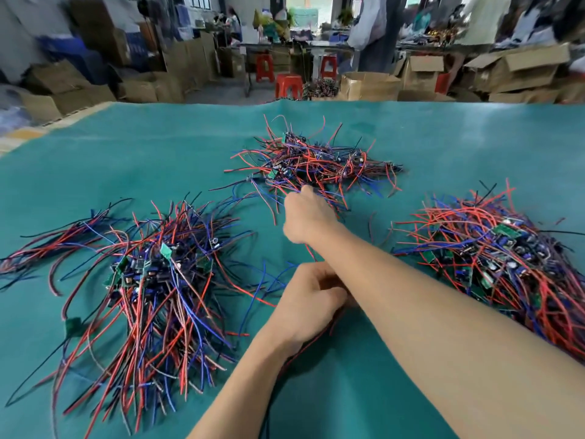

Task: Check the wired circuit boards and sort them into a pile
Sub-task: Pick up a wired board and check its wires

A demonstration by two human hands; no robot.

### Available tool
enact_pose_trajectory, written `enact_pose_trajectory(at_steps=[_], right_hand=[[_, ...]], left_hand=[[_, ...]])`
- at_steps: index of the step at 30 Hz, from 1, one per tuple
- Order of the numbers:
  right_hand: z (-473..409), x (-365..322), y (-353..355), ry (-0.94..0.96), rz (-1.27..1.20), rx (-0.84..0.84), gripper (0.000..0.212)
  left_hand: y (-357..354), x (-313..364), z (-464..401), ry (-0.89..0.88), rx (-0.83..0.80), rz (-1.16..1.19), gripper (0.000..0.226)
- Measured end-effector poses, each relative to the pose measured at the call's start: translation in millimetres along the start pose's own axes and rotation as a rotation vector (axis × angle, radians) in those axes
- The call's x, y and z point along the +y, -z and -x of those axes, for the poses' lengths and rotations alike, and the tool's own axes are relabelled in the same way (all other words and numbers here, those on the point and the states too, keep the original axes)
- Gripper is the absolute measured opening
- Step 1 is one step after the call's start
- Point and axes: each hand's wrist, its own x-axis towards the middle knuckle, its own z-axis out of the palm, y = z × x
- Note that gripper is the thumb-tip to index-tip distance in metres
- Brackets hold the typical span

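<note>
The right hand [305, 217] reaches forward into the near edge of the far heap [316, 163] of wired circuit boards, fingers curled among the red and blue leads; whether they have closed on one board cannot be told, since the back of the hand hides them. The left hand [311, 296], nearer the person and under the right forearm, grips wires [269, 282] trailing leftward. The step is judged best done by drawing one board free along its leads, slowly, as neighbouring wires interlace and may drag others out. A larger heap [158, 280] lies left of the left hand; another heap [500, 258] lies right of the right forearm. All rest on the green table cover [126, 147]. Cartons [367, 85] and red stools [288, 85] stand beyond.
</note>
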Motion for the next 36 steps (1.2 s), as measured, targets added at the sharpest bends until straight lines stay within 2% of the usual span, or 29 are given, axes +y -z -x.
enact_pose_trajectory(at_steps=[3,5,8,11,13,16,18,23,26,29,32,34,36], right_hand=[[-2.4,16.8,1.9,-0.047,-0.077,0.104,0.017],[-5.9,30.7,6.3,-0.171,-0.255,0.176,0.019],[-1.5,56.2,22.9,-0.339,-0.721,0.26,0.019],[23.3,79.9,46.3,-0.365,-1.385,0.359,0.017],[44.3,96.4,60.0,-0.35,-1.734,0.359,0.019],[74.9,116.2,71.4,-0.33,-2.105,0.327,0.016],[94.9,119.3,68.2,-0.336,-2.206,0.295,0.014],[136.2,89.9,21.3,-0.355,-2.102,-0.052,0.016],[143.5,76.8,6.3,-0.336,-1.996,-0.14,0.014],[144.0,79.0,6.8,-0.271,-1.839,-0.123,0.016],[145.6,83.6,3.6,-0.166,-1.315,0.03,0.026],[144.6,83.4,-1.4,-0.112,-1.038,0.161,0.023],[142.6,83.9,-4.5,-0.113,-0.999,0.254,0.012]], left_hand=[[-0.3,1.2,0.1,0.032,-0.033,0.032,0.038],[0.2,1.8,0.3,0.057,-0.031,0.064,0.041],[0.8,4.2,1.5,0.066,-0.071,0.085,0.041],[3.4,4.8,2.2,0.095,-0.09,0.1,0.04],[4.1,4.2,0.9,0.108,-0.053,0.133,0.04],[3.1,0.6,-1.9,0.146,0.028,0.235,0.03],[3.0,-1.9,-3.6,0.161,0.041,0.317,0.028],[2.9,-0.7,-4.4,0.149,0.042,0.401,0.027],[5.5,0.9,-3.8,0.155,0.046,0.458,0.031],[7.4,2.6,-3.0,0.158,0.08,0.496,0.031],[5.2,1.9,-2.9,0.145,0.08,0.498,0.025],[4.8,0.9,-2.7,0.14,0.075,0.501,0.019],[5.6,0.1,-2.1,0.145,0.067,0.485,0.02]])
